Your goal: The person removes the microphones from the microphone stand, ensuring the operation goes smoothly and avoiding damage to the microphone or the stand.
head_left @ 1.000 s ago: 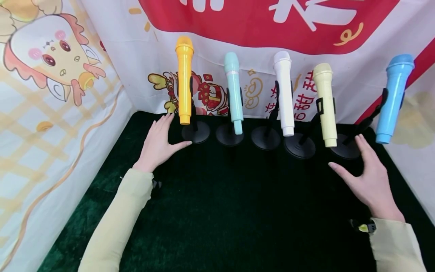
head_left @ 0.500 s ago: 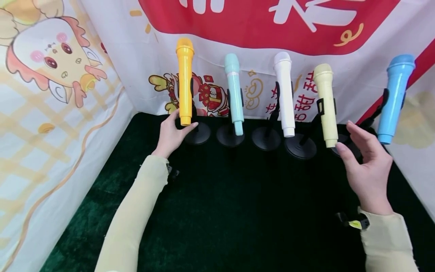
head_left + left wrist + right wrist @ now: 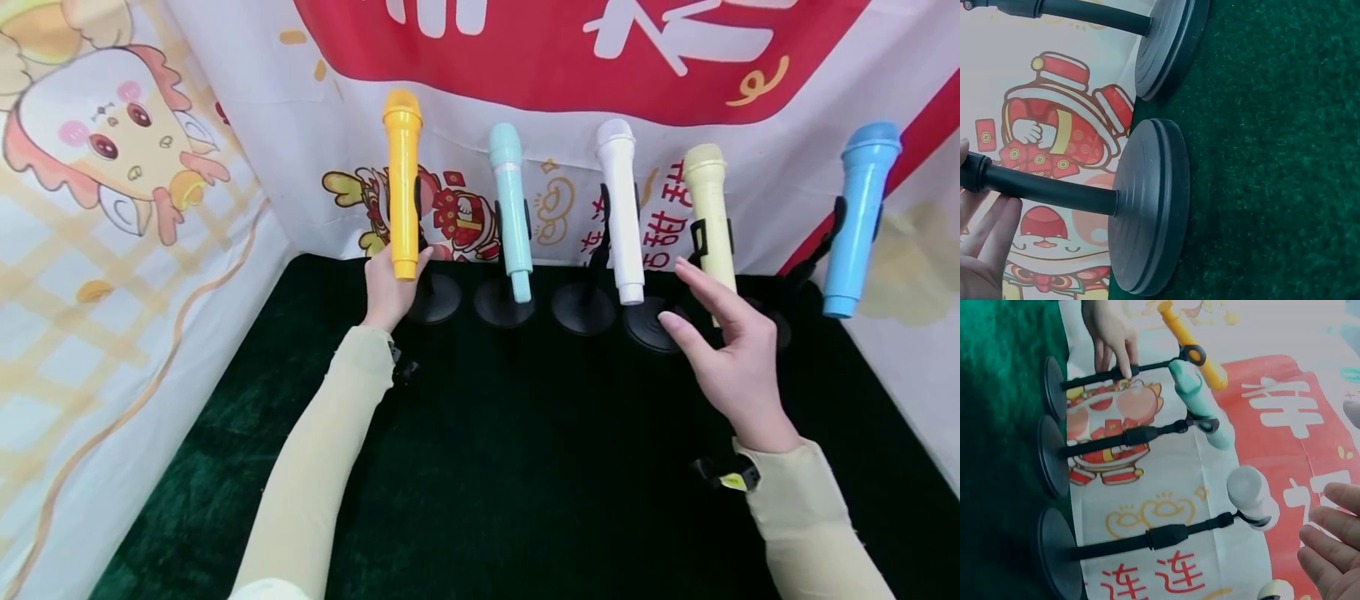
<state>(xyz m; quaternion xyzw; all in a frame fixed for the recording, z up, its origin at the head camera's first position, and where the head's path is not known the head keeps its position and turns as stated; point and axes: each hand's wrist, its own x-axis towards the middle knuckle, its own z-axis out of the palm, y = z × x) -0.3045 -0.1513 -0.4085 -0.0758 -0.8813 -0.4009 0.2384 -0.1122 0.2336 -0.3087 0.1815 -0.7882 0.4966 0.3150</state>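
My left hand [image 3: 388,290] grips the black pole of the microphone stand [image 3: 1054,189] that bears the orange-yellow microphone [image 3: 403,183]. In the left wrist view the fingers [image 3: 999,234] lie against the pole at its collar, with the thumb tip on the other side. The stand's round base [image 3: 1147,209] sits on the green cloth. My right hand [image 3: 738,358] holds nothing; its fingers are spread and relaxed in front of the cream microphone [image 3: 708,208], covering its lower end in the head view. In the right wrist view the right fingers [image 3: 1329,547] show at the right edge.
A mint microphone [image 3: 512,212], a white microphone [image 3: 622,217] and a blue microphone [image 3: 862,221] also stand in black stands along the back of the green cloth [image 3: 525,467]. A printed backdrop [image 3: 510,58] hangs behind them, and a patterned sheet [image 3: 112,350] borders the left.
My left hand has moved right, from beside the orange-yellow microphone's stand to its pole, and now grips it. My right hand has moved left from near the blue microphone to the cream one.
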